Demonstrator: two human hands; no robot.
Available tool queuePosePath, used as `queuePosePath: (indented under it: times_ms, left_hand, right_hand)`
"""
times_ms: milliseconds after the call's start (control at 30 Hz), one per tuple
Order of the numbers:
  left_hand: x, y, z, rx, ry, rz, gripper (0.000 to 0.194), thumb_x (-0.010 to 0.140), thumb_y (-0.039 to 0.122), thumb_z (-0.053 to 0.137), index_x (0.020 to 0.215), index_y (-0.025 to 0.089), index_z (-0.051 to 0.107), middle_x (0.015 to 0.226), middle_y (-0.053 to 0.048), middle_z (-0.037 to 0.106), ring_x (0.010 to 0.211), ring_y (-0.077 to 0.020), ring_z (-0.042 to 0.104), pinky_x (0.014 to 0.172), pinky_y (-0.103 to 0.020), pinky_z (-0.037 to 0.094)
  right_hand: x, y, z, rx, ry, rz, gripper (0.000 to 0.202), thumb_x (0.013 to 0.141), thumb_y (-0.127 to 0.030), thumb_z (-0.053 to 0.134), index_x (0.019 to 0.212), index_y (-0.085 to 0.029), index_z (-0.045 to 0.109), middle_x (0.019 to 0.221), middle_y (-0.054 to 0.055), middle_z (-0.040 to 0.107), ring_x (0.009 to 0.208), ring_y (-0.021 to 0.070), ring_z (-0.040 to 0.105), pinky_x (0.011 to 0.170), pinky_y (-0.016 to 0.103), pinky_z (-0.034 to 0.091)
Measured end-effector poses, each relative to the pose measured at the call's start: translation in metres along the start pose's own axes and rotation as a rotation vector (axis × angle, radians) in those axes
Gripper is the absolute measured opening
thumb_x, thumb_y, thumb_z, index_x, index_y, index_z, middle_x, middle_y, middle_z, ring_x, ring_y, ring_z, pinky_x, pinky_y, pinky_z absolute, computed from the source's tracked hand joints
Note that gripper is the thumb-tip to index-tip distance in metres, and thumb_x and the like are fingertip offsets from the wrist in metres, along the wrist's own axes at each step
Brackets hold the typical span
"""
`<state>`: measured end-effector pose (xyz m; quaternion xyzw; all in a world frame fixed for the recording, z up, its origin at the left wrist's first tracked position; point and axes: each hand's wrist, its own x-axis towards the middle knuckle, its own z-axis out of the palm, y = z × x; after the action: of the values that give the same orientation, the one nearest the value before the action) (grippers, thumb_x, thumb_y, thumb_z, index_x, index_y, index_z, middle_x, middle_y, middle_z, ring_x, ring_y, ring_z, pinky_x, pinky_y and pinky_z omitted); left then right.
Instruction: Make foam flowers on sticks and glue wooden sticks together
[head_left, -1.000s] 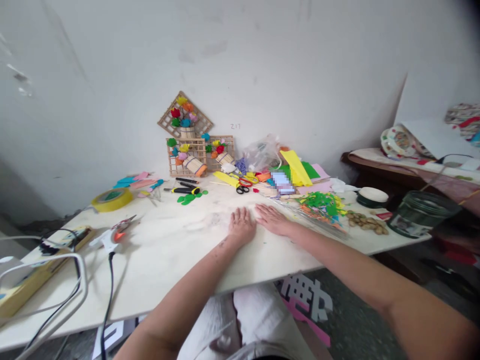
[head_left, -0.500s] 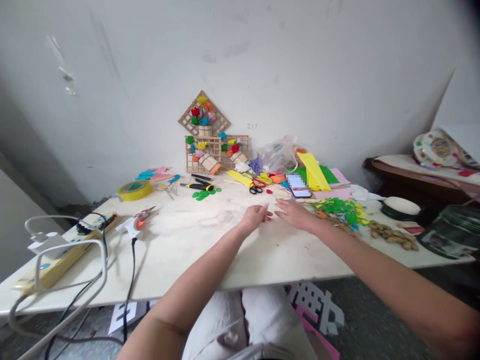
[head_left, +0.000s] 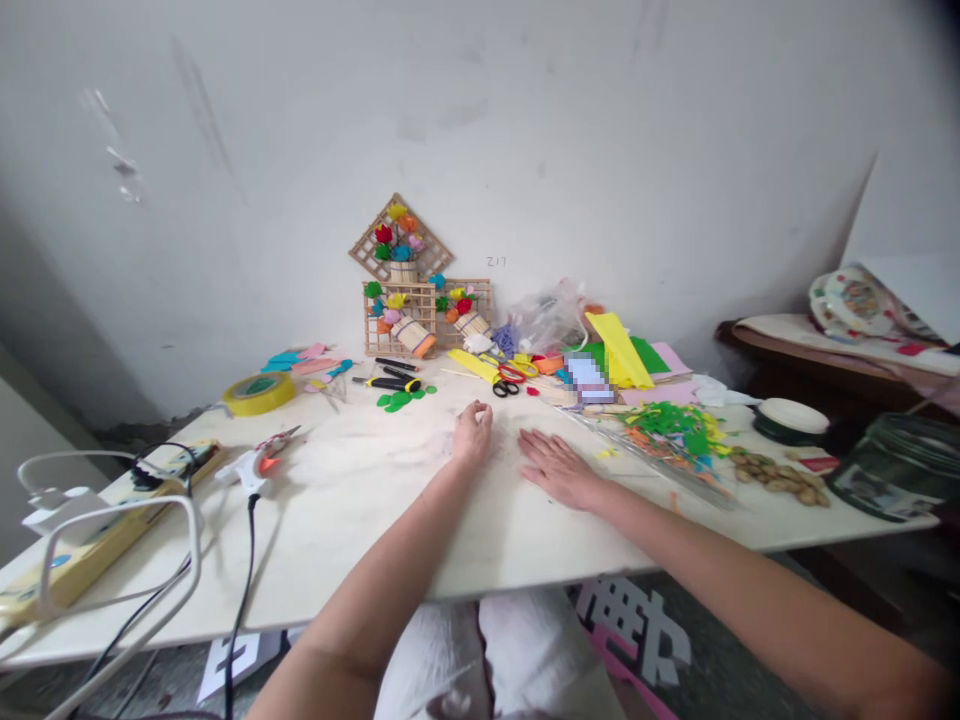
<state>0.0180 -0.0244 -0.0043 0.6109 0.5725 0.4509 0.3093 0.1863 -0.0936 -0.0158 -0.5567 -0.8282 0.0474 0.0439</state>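
My right hand [head_left: 559, 470] lies flat on the white tabletop [head_left: 420, 520], fingers stretched out and nothing visible in it. To its left, my left hand [head_left: 472, 432] rests with fingers curled together; whatever they may hold is hidden. Beyond the left hand are black-handled scissors [head_left: 506, 388], red-handled scissors [head_left: 514, 372] and several green paper pieces [head_left: 401, 400]. A heap of colourful paper scraps [head_left: 675, 428] sits right of my right hand, with thin clear strips or sticks [head_left: 660, 462] along its near side. Yellow bits [head_left: 606, 454] lie near the right hand.
Flower-basket lattices [head_left: 401, 310] lean on the wall. Yellow tape [head_left: 259, 393], a utility knife [head_left: 390, 383], a glue gun [head_left: 251, 472] and a power strip [head_left: 105, 540] with cables occupy the left. A phone [head_left: 590, 378], peanuts [head_left: 780, 478] and a glass jar [head_left: 896, 468] are on the right.
My hands have moved apart: the left a little leftward, the right nearer to me and flat on the table. Thin clear strips and yellow bits now show beside the scraps.
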Motion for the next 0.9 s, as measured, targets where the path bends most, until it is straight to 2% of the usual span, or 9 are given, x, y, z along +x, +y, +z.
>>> queuePosePath:
  times_ms: [200,300,367,433,533,633,700,800,900]
  left_hand:
    - [-0.004,0.0,-0.002,0.22,-0.186,0.108,0.045,0.087,0.037,0.04,0.126,0.015,0.049,0.137,-0.012,0.046,0.129,-0.0205,0.039,0.106,-0.032,0.03]
    - [-0.007,0.001,-0.007,0.383,-0.351,0.182,0.048,0.089,0.039,0.035,0.129,0.016,0.047,0.138,-0.01,0.045,0.132,-0.0203,0.034,0.109,-0.032,0.025]
    - [-0.009,0.002,-0.011,0.486,-0.444,0.236,0.048,0.089,0.041,0.034,0.129,0.018,0.046,0.139,-0.008,0.043,0.134,-0.02,0.03,0.11,-0.033,0.021]
    - [-0.009,0.002,-0.015,0.548,-0.491,0.265,0.048,0.089,0.042,0.034,0.13,0.02,0.045,0.141,-0.007,0.042,0.135,-0.0198,0.028,0.111,-0.032,0.02]
    - [-0.003,-0.003,-0.022,0.595,-0.472,0.285,0.05,0.089,0.044,0.033,0.132,0.021,0.042,0.142,-0.005,0.039,0.136,-0.0199,0.026,0.111,-0.033,0.02]
    - [0.007,-0.012,-0.03,0.657,-0.403,0.28,0.049,0.09,0.043,0.03,0.134,0.022,0.039,0.145,-0.005,0.035,0.138,-0.0208,0.021,0.111,-0.037,0.018]
    - [0.013,-0.019,-0.037,0.702,-0.362,0.252,0.051,0.091,0.043,0.028,0.137,0.021,0.036,0.147,-0.005,0.031,0.139,-0.0218,0.018,0.111,-0.039,0.017]
    - [0.02,-0.027,-0.048,0.784,-0.301,0.19,0.056,0.091,0.046,0.024,0.14,0.021,0.031,0.15,-0.004,0.023,0.14,-0.023,0.011,0.112,-0.042,0.013]
    - [0.028,-0.035,-0.06,0.887,-0.228,0.155,0.058,0.091,0.047,0.022,0.141,0.021,0.03,0.152,-0.003,0.017,0.141,-0.0231,0.004,0.113,-0.046,0.007]
  right_hand:
    - [-0.059,0.051,-0.007,-0.046,-0.025,0.028,0.062,0.091,-0.048,0.022,0.145,-0.016,0.025,0.151,0.006,0.019,0.139,0.021,0.014,0.113,0.045,0.012]
    - [-0.069,0.079,-0.013,-0.148,0.023,0.028,0.059,0.089,-0.049,0.03,0.14,-0.02,0.036,0.148,0.008,0.028,0.137,0.0247,0.021,0.111,0.05,0.012]
    - [-0.064,0.086,-0.021,-0.227,0.081,0.086,0.058,0.087,-0.047,0.035,0.136,-0.018,0.043,0.147,0.011,0.03,0.136,0.0282,0.023,0.11,0.053,0.012]
    - [-0.054,0.074,-0.03,-0.239,0.134,0.156,0.061,0.087,-0.046,0.034,0.137,-0.014,0.04,0.148,0.013,0.025,0.137,0.0292,0.02,0.11,0.052,0.015]
    - [-0.035,0.023,-0.036,-0.147,0.128,0.107,0.064,0.089,-0.046,0.028,0.142,-0.01,0.032,0.149,0.013,0.022,0.138,0.0263,0.018,0.111,0.047,0.014]
    - [-0.019,-0.033,-0.026,-0.026,0.064,-0.071,0.064,0.091,-0.046,0.025,0.145,-0.011,0.024,0.151,0.012,0.017,0.139,0.0226,0.013,0.113,0.044,0.011]
    - [-0.01,-0.051,-0.015,0.02,0.008,-0.171,0.064,0.091,-0.048,0.024,0.145,-0.012,0.023,0.151,0.009,0.015,0.14,0.0205,0.011,0.113,0.042,0.008]
    - [0.005,-0.041,-0.005,0.019,-0.026,-0.141,0.063,0.092,-0.049,0.02,0.145,-0.014,0.024,0.151,0.007,0.017,0.14,0.0202,0.011,0.113,0.043,0.007]
    - [0.02,-0.013,-0.007,-0.076,0.046,0.059,0.063,0.091,-0.048,0.025,0.142,-0.013,0.032,0.151,0.009,0.019,0.14,0.0237,0.011,0.113,0.046,0.005]
